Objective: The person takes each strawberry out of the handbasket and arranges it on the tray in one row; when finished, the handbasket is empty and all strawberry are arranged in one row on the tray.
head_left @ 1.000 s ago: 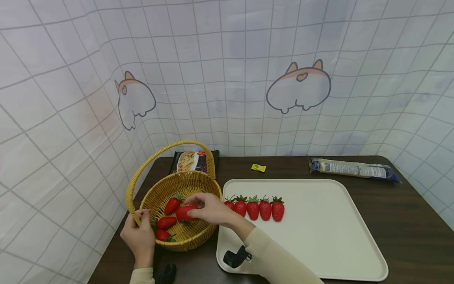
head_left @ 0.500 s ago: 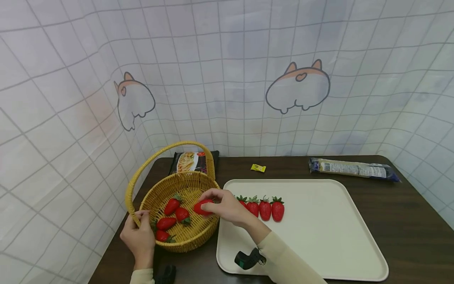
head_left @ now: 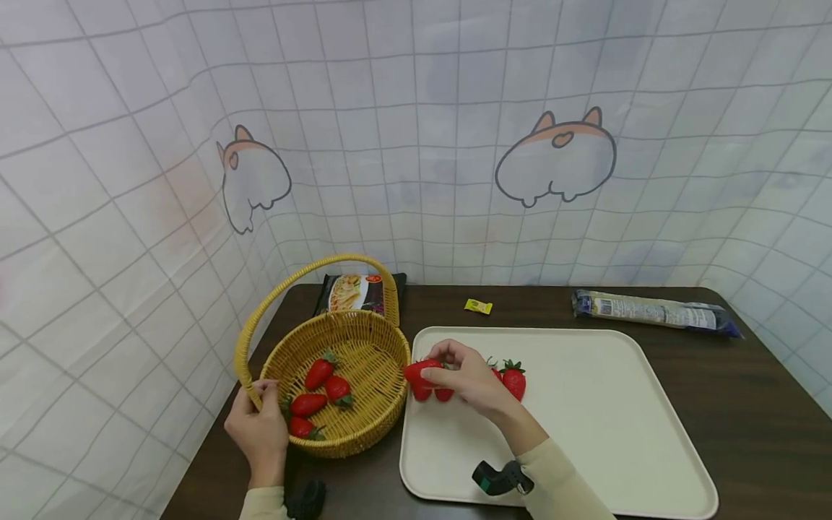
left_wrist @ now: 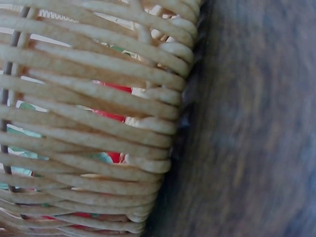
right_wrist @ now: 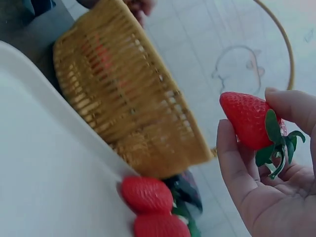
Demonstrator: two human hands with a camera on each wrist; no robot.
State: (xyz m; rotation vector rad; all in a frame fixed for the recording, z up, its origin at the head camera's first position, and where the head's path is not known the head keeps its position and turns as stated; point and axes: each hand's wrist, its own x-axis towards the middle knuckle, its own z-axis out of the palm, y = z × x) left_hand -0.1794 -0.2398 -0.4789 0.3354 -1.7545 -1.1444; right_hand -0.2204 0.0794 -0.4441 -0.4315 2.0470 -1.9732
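My right hand pinches a strawberry between thumb and fingers, above the left part of the white tray. Its green leaves point toward the palm in the right wrist view. Under and beside this hand, a row of strawberries lies along the tray's back left; the hand hides some of them. My left hand grips the near left rim of the yellow wicker basket, at the foot of its arched handle. Several strawberries lie inside the basket. The left wrist view shows only the basket's woven wall and dark tabletop.
Behind the basket lies a dark food packet. A small yellow wrapped candy sits behind the tray, and a long clear-and-blue package lies at the back right. The tray's left edge stands close beside the basket.
My right hand has lifted a strawberry out of the basket and carried it rightward over the tray. My left hand keeps its grip on the basket. The head view has shifted slightly.
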